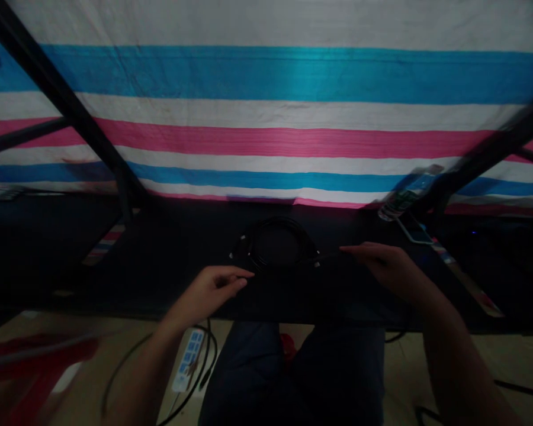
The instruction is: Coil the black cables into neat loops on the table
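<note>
A coiled black cable (279, 244) lies on the dark table (160, 260) in front of me. My left hand (213, 288) hovers at the coil's near left side, fingers drawn together in a pinch close to the cable; what they hold is too dark to tell. My right hand (384, 263) is at the coil's right side, its fingers pinched on the cable's end, which stretches from the coil to my fingertips.
A plastic water bottle (406, 194) and a phone (415, 232) lie at the back right of the table. A striped blue, pink and white sheet (266, 118) hangs behind. Black frame bars (66, 100) cross left and right. A power strip (188, 361) lies on the floor below.
</note>
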{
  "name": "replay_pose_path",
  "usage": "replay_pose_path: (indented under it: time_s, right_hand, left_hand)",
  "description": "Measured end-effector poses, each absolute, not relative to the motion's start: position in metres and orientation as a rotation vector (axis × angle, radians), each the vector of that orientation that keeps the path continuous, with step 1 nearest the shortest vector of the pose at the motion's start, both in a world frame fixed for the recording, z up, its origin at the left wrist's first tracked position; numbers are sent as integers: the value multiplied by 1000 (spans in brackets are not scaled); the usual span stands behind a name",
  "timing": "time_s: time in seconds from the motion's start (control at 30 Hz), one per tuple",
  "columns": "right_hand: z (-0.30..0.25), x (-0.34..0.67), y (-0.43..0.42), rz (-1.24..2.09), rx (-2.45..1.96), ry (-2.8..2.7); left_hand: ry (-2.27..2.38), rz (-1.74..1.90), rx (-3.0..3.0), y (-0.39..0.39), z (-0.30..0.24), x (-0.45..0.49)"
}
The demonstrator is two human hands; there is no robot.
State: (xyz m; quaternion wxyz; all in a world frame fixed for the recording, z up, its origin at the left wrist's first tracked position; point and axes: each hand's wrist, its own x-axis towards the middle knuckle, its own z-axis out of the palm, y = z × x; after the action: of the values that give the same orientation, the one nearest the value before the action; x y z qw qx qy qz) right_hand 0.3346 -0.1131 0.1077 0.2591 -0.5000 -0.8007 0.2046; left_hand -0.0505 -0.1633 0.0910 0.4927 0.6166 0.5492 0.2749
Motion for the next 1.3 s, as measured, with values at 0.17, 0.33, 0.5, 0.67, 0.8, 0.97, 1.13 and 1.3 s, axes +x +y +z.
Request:
replay_pose_path:
  time_s: [0.17, 0.33, 0.5, 0.67, 0.8, 0.97, 1.13, 1.3]
  right_hand:
    - [109, 291, -133, 741, -1244, -2241]
    - [110, 258, -144, 947, -1103, -2368]
    - [112, 288, -135, 1065, -1221, -2420]
    - [113, 344, -119, 1028, -1524, -2223]
    - [117, 360, -121, 1023, -1613, -2121]
    - [119, 318, -133, 946, -1421, -2181]
    - [116, 280, -141, 1174, -1266, -2271]
    - [108, 291, -143, 1570, -1365, -2370]
  left_hand:
    - [1350, 781, 1508, -161, 89, -38]
    - [1299, 736, 1518, -167, 89, -30]
    - [1278, 553, 1497, -170, 97, -52]
    - [1335, 612, 1503, -165, 94, -65]
    - [1397, 743, 1438, -161, 88, -63]
    - [1357, 795, 1412, -159, 84, -44]
    - [1266, 637, 1486, -158, 89, -40]
    - [1097, 250, 1495, -158, 96, -58]
